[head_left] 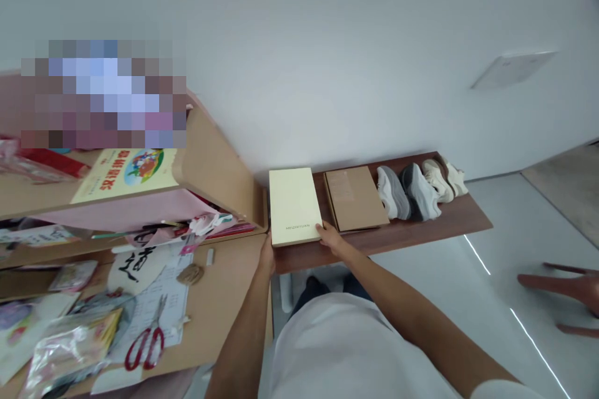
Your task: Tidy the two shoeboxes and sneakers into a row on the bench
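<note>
A flat pale yellow box point(294, 207) with small dark lettering lies at the left end of a dark wood shelf point(421, 230). My right hand point(331, 238) grips its near right corner, fingers over the edge. My left hand point(266, 255) sits at the box's near left corner, by the shelf edge, with its fingers out of sight. Just right of the box lies a flat brown cardboard box point(355, 198), touching neither hand.
Several sneakers point(416, 190) stand in a row on the shelf's far end. Left, a light wood shelf unit point(219, 162) holds papers, bags and red-handled scissors point(145, 341). A co-worker's hand point(573, 290) reaches in at the right, above a pale floor.
</note>
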`<state>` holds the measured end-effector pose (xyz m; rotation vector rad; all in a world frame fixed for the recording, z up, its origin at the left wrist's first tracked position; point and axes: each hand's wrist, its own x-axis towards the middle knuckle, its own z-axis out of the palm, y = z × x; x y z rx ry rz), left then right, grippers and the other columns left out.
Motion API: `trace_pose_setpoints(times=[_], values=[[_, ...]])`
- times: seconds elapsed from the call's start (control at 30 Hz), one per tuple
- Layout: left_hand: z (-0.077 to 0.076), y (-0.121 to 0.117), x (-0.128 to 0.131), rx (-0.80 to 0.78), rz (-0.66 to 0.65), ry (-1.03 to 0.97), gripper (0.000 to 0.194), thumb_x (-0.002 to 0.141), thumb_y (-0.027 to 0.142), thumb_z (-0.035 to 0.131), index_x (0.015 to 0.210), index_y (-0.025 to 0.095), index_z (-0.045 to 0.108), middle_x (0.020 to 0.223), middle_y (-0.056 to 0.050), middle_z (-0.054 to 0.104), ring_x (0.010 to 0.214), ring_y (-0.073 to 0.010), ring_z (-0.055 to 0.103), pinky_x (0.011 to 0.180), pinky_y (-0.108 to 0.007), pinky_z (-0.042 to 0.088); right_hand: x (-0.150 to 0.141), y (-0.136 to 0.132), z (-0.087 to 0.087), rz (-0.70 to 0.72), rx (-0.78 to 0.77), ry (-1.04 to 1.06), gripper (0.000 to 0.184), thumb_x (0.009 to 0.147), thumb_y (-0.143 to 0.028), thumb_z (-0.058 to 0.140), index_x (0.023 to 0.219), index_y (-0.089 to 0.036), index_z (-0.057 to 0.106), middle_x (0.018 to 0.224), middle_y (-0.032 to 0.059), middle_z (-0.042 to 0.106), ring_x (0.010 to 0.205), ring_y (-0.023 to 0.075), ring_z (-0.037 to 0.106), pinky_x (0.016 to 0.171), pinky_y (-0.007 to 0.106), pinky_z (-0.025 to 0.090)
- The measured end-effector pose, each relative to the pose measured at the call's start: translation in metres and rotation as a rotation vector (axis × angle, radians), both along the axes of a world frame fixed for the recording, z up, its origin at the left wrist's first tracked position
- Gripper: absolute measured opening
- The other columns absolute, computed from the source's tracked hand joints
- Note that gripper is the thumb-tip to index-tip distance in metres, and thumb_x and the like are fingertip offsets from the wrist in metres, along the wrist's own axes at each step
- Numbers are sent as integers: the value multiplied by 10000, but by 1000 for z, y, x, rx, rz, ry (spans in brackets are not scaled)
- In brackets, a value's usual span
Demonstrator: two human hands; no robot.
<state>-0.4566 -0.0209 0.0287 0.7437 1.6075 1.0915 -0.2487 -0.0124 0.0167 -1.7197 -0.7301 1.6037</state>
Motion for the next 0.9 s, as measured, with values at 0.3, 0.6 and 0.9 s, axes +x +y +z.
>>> trace_pose_setpoints(times=[0.3,0.6,0.9], values=[[38,-61,21,248,-33,482,570,942,526,516,1400,187,510,1313,-156,614,1210,-281,586,1070,-470,448,-29,-13,13,29,-147,297,382,964,-572,468,1225,-338,621,1219,25,697,1102,200,615,1003,498,450],[36,-90,71,488,-285,774,612,948,321,493,1520,157,352,1483,-213,451,1417,-306,404,1149,-547,339,-5,-23,26,-6,-117,412,541,966,-668,392,1140,-222,643,1071,114,740,1004,254,684,889,469,551],[9,-94,70,398,-516,677,587,918,301,493,1485,167,425,1443,-180,540,1383,-285,473,1147,-535,381,6,-29,-9,-232,-119,175,325,960,-472,474,1174,-276,619,1127,63,717,1029,219,662,909,457,543]])
